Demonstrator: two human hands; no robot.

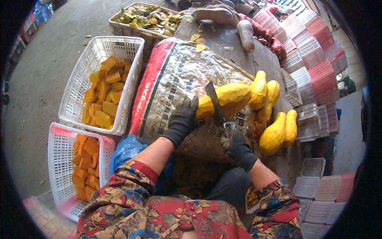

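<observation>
Over the right part of the sack are a single squash and a knife. Four other squashes lie along its right edge. Left of the sack stands a crate with chunks inside; to its near left, a second crate holds pieces. Behind the sack, peelings fill a third crate leftward; gourds lie rightward.

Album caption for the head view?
Black-gloved left hand on a long yellow squash, black-gloved right hand holding a dark metal knife across it.
</observation>
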